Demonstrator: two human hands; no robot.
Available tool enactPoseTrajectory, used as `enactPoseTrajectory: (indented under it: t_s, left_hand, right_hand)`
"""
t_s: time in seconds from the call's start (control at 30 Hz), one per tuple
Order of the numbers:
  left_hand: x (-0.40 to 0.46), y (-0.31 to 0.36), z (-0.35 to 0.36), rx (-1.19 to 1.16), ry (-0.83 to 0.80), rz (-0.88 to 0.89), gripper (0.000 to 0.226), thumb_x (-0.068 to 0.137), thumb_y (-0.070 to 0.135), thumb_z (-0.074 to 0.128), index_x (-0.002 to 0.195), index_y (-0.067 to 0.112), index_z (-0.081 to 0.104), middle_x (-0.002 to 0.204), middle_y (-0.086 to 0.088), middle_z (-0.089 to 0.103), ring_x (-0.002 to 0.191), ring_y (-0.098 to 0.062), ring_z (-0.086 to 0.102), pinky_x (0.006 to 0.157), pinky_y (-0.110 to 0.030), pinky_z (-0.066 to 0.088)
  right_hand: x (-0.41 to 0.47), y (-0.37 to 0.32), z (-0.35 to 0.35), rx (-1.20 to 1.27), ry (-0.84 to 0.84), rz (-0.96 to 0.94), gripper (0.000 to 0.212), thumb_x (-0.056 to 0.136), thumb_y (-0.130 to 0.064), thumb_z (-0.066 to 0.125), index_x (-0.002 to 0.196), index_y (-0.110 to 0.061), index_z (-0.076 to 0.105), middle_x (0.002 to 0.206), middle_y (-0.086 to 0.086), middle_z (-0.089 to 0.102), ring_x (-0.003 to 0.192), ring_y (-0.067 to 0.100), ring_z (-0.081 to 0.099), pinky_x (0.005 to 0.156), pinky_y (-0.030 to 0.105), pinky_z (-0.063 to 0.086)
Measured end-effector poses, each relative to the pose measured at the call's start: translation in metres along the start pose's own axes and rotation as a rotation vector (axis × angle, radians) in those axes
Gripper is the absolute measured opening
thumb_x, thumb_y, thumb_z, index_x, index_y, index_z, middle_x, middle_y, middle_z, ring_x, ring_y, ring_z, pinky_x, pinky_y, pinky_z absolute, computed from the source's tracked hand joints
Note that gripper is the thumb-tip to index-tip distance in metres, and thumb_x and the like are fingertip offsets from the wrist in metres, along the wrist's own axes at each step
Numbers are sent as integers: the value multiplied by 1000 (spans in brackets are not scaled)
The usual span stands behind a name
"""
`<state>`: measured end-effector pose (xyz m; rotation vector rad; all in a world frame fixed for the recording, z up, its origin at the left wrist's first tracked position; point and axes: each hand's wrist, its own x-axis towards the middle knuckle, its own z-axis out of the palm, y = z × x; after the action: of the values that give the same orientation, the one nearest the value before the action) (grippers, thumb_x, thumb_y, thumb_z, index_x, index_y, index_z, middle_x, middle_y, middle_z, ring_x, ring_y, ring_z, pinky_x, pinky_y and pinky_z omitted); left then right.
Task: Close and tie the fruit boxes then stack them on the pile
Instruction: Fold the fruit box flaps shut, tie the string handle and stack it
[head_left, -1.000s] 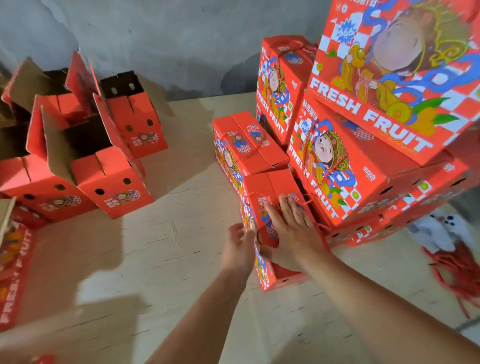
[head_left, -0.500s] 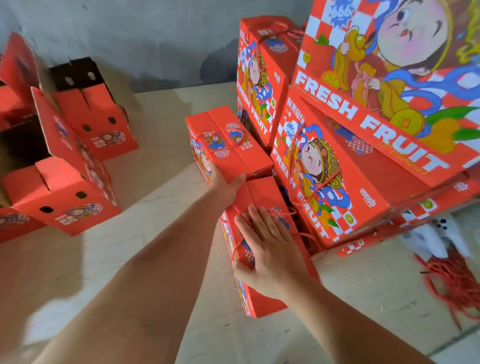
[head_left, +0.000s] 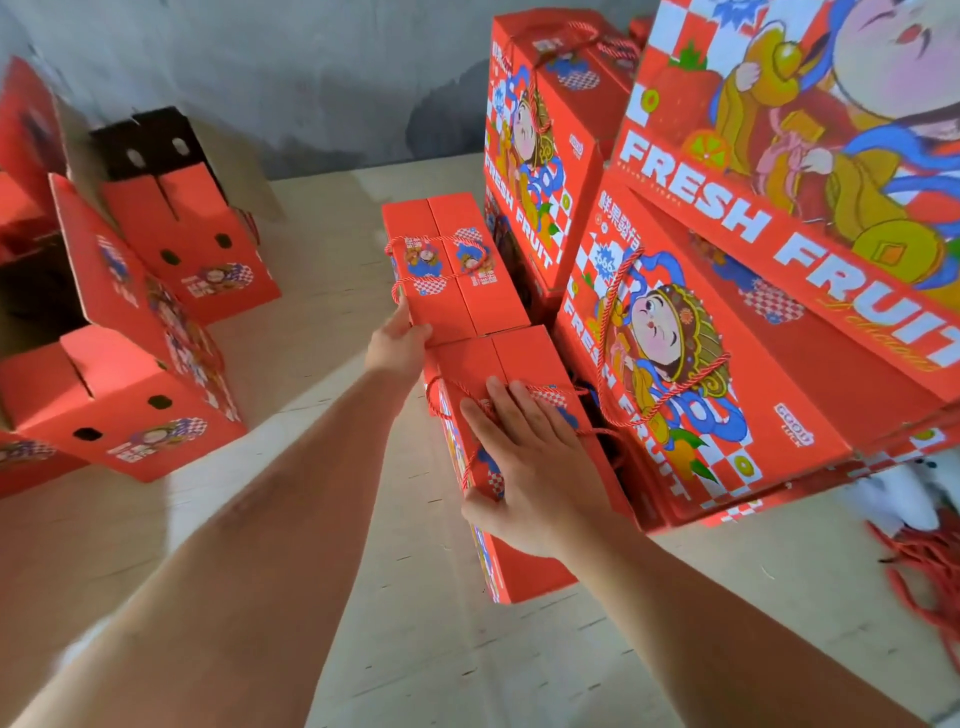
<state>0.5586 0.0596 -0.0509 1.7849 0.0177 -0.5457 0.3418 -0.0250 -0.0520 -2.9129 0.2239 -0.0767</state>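
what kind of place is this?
Probably a fruit packing or storage room: a pile of closed FRESH FRUIT boxes, open unfinished boxes, loose red cords, all on a plywood floor by a bare wall.

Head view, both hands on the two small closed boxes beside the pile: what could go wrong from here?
1. The big boxes on the pile sit tilted and overhanging; nudging the pile may tip them.
2. The cord loops loose beside the right hand on the near box; fingers might snag it.
3. The left hand touches only the far box's corner, so it may twist out of line.
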Motion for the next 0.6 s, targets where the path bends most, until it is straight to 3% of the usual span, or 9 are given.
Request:
enactPoseTrajectory:
  t_s: [0.07, 0.17, 0.23, 0.33, 0.47, 0.6]
  left_hand:
    - [5, 0, 1, 53, -6, 12, 58, 105, 23, 49, 156, 47, 36, 116, 22, 66, 90, 0, 61, 71, -18, 46]
    - [6, 3, 20, 108, -29, 36, 61, 109, 29, 42, 162, 46, 20, 148, 4, 56, 119, -18, 59, 103, -32, 49]
    - [8, 8, 34, 159, -45, 60, 61, 109, 32, 39, 164, 43, 13, 155, -3, 50, 132, -28, 55, 113, -41, 44]
    - [13, 6, 43, 187, -64, 111, 60, 110, 33, 37, 165, 36, 13, 159, -8, 46, 139, -31, 50, 116, -43, 41]
    - [14, 0, 35, 147, -133, 106, 57, 109, 41, 37, 163, 42, 19, 157, -3, 48, 136, -27, 52, 115, -46, 43]
    - [-2, -7, 38, 173, -40, 151, 51, 107, 40, 41, 158, 36, 37, 141, -6, 61, 124, -30, 61, 106, -47, 50]
  right_hand:
    - [3, 2, 2, 10, 0, 0, 94, 82, -70, 43, 164, -36, 13, 174, -2, 4, 160, 19, -3, 129, 44, 11]
    - [5, 3, 1, 9, 15, 4, 94, 82, -69, 46, 164, -37, 13, 174, -4, 4, 160, 17, -3, 129, 42, 10]
    - [7, 4, 1, 21, 36, 10, 94, 81, -66, 51, 164, -37, 16, 173, -4, 7, 160, 16, 0, 129, 41, 11]
    - [8, 4, 1, 34, 52, 14, 93, 81, -64, 53, 163, -36, 20, 173, -4, 10, 160, 16, 3, 129, 41, 12]
    - [10, 8, -3, 17, -5, 4, 94, 79, -65, 50, 163, -39, 17, 173, -5, 6, 160, 16, -1, 129, 41, 10]
    - [13, 19, -9, -19, -30, 9, 99, 72, -67, 51, 162, -45, 16, 173, -7, 4, 160, 16, -2, 128, 40, 6]
